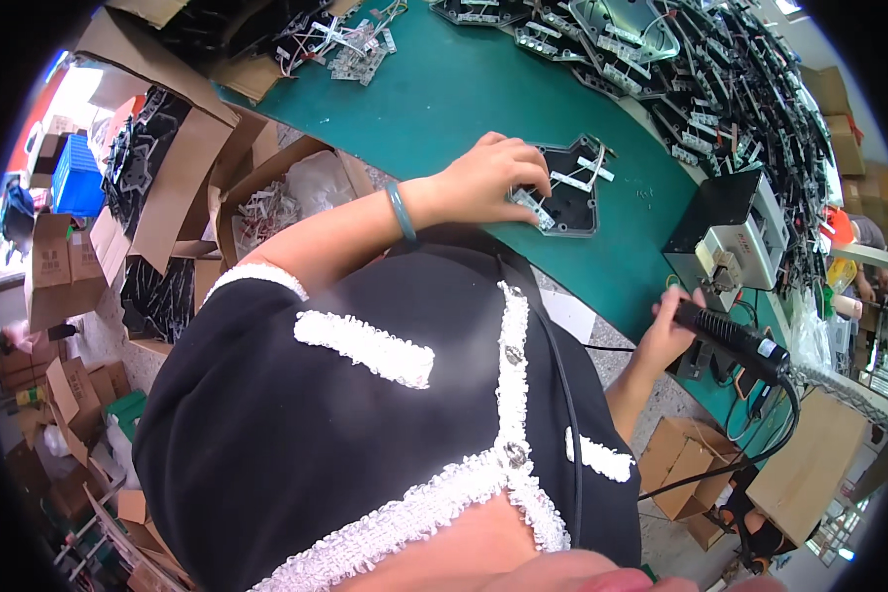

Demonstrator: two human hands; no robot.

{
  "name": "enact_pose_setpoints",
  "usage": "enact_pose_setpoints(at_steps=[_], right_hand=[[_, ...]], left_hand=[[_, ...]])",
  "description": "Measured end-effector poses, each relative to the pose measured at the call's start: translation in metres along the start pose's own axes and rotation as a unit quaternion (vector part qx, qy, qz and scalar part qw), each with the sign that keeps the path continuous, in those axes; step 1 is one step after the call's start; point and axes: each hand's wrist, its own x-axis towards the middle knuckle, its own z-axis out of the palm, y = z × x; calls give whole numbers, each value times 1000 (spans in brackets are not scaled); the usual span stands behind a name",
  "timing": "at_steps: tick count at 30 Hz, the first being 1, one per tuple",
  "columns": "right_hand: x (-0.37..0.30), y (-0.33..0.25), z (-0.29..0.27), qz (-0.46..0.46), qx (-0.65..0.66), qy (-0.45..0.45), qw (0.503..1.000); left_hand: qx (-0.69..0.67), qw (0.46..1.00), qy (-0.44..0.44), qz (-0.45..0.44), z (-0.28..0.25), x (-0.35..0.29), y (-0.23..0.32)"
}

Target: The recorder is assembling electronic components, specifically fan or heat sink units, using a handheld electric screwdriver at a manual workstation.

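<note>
My left hand point(491, 180), with a grey-green bangle on the wrist, grips the left edge of a black angular plastic housing point(572, 204) lying on the green table. White strips and thin wires sit on the housing. Thumb and fingers close around a small clear-and-silver strip point(533, 208) at its near-left side. My right hand point(667, 333) is wrapped round a corded black electric screwdriver point(732, 338), held at the table's right edge. The screwdriver's tip is hard to make out. Just beyond it stands a grey and black box-shaped screw feeder point(730, 242).
Stacked black housings point(750, 109) fill the far right of the green table point(414, 109). Loose white strips with wires point(360, 51) lie at the far left. Open cardboard boxes point(183, 187) of parts stand left of the table. The screwdriver's cable point(725, 462) loops down at the right.
</note>
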Motion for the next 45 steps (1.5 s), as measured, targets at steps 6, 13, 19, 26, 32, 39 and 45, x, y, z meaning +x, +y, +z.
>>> enact_pose_setpoints(at_steps=[6, 13, 19, 26, 32, 39, 45], right_hand=[[-24, -7, -38, 122, -282, -150, 940], [-48, -64, 16, 20, -149, -295, 943], [-34, -64, 110, -256, -158, -285, 910], [-23, -47, 116, -251, -112, -286, 918], [-22, -41, 117, -243, -90, -289, 921], [-21, -38, 116, -231, -85, -288, 926], [-22, -41, 117, -236, -89, -278, 927]], left_hand=[[94, 995, -25, -28, 16, 35, -10], [64, 997, 35, 9, 32, 38, -11], [29, 997, 50, 48, 19, 31, -9], [67, 991, 26, 114, -14, 9, -22], [30, 994, 73, 77, 3, -1, -12], [41, 994, 80, 60, 17, -4, 1], [117, 991, 57, 37, 13, -8, 14]])
